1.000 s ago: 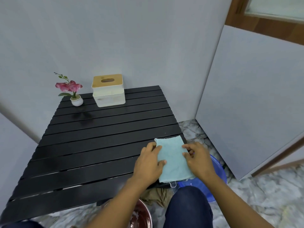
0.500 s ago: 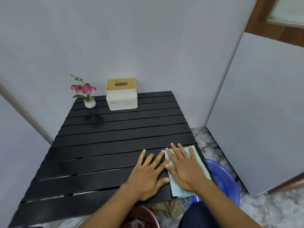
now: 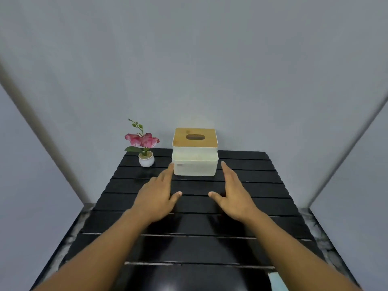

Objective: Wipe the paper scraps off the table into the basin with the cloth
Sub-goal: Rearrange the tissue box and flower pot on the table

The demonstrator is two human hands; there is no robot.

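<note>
No paper scraps can be seen on the dark slatted surface [image 3: 262, 198], so the wiping is judged done or nearly so. The cloth [image 3: 278, 281] is seen only as a pale blue corner at the lower right of the frame; the basin is not in view. The left hand [image 3: 156, 195] and right hand [image 3: 234, 195] are held out at centre frame with fingers spread and nothing grasped, toward a tissue box [image 3: 194, 152] beside a small potted flower [image 3: 144, 148].
</note>
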